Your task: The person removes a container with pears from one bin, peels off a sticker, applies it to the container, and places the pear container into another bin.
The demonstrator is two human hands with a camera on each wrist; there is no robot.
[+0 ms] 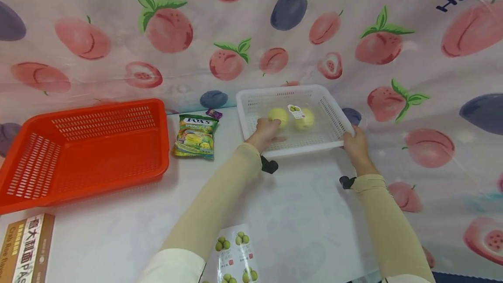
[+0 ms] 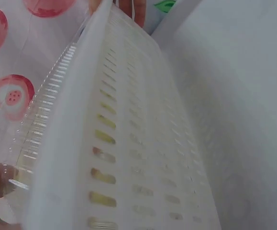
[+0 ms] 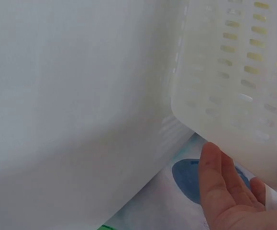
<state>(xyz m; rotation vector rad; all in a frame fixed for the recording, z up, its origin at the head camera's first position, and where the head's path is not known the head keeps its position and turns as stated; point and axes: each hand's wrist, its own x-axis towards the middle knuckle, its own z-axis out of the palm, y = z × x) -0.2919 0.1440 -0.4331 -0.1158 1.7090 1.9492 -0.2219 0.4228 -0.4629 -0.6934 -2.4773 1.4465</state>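
Note:
A white slotted plastic basket (image 1: 314, 146) is tilted up near the back of the table. In it lies a clear plastic pack (image 1: 296, 112) with a label and two yellow-green round fruits (image 1: 304, 120). My left hand (image 1: 268, 133) reaches over the basket's front left and pinches the edge of this pack; the left wrist view has the pack's ribbed side (image 2: 38, 115) beyond the basket wall (image 2: 71, 158). At the basket's right front corner my right hand (image 1: 356, 148) grips the rim, fingers (image 3: 212, 167) against the outside in the right wrist view.
A red slotted basket (image 1: 167, 143) stands on the left. Between the baskets lie a green FOX'S candy bag (image 1: 195, 136) and a small purple packet (image 1: 214, 113). A pasta box (image 1: 27, 248) is at the front left, a sheet of fruit labels (image 1: 235, 252) at the front. Fruit-print cloth (image 1: 251, 25) hangs behind.

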